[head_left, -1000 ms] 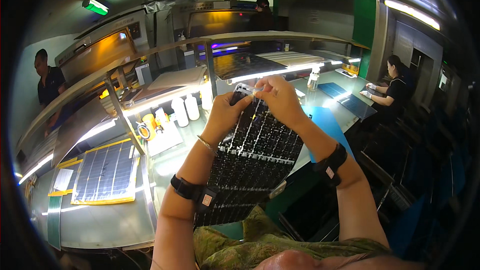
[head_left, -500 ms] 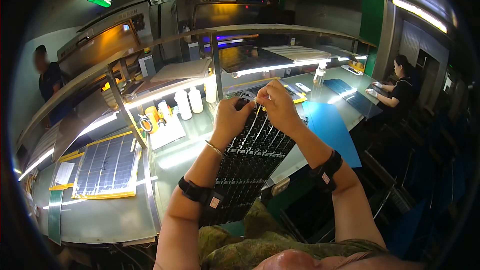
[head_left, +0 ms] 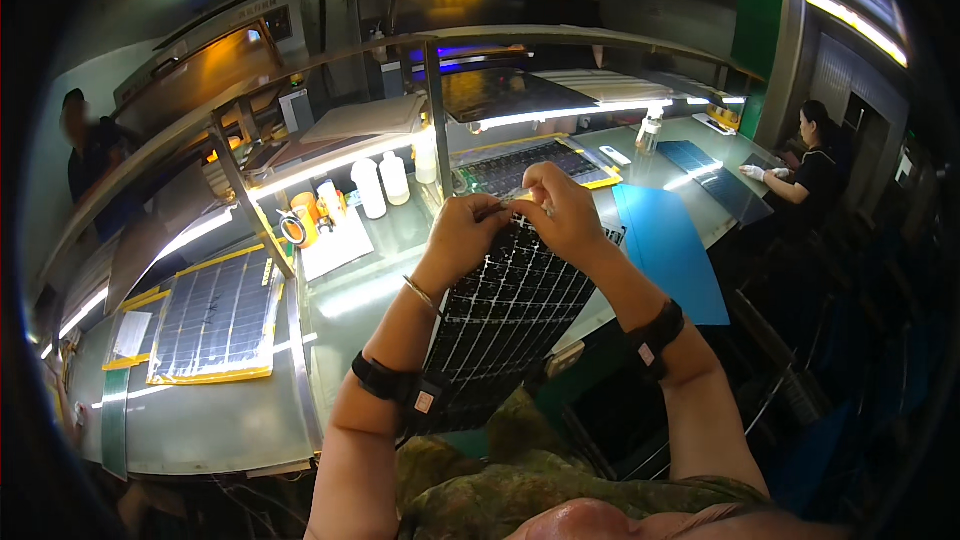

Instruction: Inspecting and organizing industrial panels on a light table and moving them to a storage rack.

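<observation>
A dark solar panel (head_left: 515,305) with pale grid lines slants down from my hands toward my lap, over the table's front edge. My left hand (head_left: 462,240) is closed in a pinch at its top edge. Beside it my right hand (head_left: 562,215) is also closed, thumb and fingertips pressed together at the same edge. A small clear piece, perhaps film, shows between the fingertips; its kind is too small to tell. Just beyond my hands another dark panel with yellow-taped edges (head_left: 525,166) lies on the glass-topped table (head_left: 370,290).
White bottles (head_left: 368,190) and orange tape rolls (head_left: 293,230) stand left of my hands. A blue sheet (head_left: 665,260) lies to the right. A yellow-edged panel (head_left: 215,320) lies far left. A metal frame post (head_left: 433,105) rises ahead. A co-worker (head_left: 815,165) sits at the right.
My hands stay at the panel's top edge, with the right fingers now slightly lower and more curled. The clear loop between them looks smaller. The panel's glare has faded, showing its grid more clearly.
</observation>
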A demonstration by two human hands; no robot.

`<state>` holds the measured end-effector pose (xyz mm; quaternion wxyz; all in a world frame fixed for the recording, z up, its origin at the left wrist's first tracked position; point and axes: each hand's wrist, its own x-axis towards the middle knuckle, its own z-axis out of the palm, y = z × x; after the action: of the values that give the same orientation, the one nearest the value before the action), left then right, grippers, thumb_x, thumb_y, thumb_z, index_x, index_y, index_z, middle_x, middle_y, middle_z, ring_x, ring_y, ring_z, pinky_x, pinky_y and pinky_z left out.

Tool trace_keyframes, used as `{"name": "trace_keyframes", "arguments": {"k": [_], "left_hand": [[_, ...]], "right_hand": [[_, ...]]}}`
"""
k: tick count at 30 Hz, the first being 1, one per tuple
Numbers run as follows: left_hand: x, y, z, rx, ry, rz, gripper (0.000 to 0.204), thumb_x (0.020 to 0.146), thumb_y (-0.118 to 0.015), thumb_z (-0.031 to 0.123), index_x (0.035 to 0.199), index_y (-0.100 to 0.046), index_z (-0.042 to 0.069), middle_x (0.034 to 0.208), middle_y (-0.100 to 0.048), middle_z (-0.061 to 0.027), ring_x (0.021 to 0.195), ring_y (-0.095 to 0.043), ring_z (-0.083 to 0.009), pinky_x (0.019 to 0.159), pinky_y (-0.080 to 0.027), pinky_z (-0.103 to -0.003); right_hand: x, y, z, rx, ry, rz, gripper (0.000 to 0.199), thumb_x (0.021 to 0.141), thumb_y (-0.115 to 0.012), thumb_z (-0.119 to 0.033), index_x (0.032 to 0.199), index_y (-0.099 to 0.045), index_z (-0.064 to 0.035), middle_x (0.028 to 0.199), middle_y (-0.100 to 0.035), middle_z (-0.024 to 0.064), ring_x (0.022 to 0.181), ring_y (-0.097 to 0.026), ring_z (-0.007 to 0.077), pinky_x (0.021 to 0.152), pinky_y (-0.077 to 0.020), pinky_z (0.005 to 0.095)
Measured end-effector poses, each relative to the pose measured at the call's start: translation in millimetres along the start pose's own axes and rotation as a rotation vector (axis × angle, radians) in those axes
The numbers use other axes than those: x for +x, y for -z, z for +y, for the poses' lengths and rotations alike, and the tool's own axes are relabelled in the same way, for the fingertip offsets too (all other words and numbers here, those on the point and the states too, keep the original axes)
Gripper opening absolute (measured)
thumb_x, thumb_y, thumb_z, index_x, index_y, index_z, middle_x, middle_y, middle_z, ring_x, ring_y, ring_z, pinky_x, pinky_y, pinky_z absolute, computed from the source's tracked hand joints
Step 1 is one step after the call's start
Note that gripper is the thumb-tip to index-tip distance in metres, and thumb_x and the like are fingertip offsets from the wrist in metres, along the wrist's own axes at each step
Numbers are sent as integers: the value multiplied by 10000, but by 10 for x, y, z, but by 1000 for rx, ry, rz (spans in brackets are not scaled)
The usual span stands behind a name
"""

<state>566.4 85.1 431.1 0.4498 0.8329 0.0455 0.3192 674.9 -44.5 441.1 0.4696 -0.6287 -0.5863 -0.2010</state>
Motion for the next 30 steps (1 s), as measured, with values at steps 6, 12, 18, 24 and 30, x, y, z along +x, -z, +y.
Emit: {"name": "trace_keyframes", "arguments": {"k": [6, 12, 18, 24, 30], "left_hand": [[-97, -237, 29, 238, -88, 138, 188, 825, -587, 161, 870, -616, -20, 740, -623, -203, 668, -605, -337, 623, -448, -382], [-117, -115, 15, 344, -16, 135, 220, 831, -583, 184, 892, -613, -25, 791, -631, -217, 738, -615, -358, 667, -462, -386], [-192, 484, 178, 385, -35, 219, 216, 816, -593, 183, 847, -626, -28, 757, -635, -203, 684, -621, -303, 649, -464, -359], [-409, 1494, 406, 10, 37, 460, 230, 833, -636, 207, 887, -622, -16, 740, -628, -31, 612, -564, -99, 563, -449, -251], [-373, 2173, 702, -192, -101, 677, 264, 846, -629, 227, 996, -613, 11, 888, -652, -46, 748, -607, -102, 686, -483, -224]], "right_hand": [[-55, -255, 241, 111, 31, 258, 136, 803, -624, -131, 882, -532, -68, 735, -512, 32, 549, -456, 138, 502, -374, 300], [-73, 19, 464, 1180, -617, 445, 100, 909, -527, -207, 900, -533, -108, 704, -561, 2, 447, -322, 20, 375, -240, 165], [-546, 621, 1131, 1050, -635, 721, 24, 864, -518, -92, 879, -499, -93, 604, -420, -26, 439, -352, 43, 356, -258, 176], [-1490, 1688, 1746, 760, -563, 1016, 143, 918, -478, -200, 939, -475, -58, 599, -410, 1, 503, -392, 82, 497, -405, 261], [-1633, 842, 884, 944, -731, 575, 296, 943, -453, -298, 968, -510, -9, 521, -327, -30, 421, -284, 78, 412, -288, 240]]}}
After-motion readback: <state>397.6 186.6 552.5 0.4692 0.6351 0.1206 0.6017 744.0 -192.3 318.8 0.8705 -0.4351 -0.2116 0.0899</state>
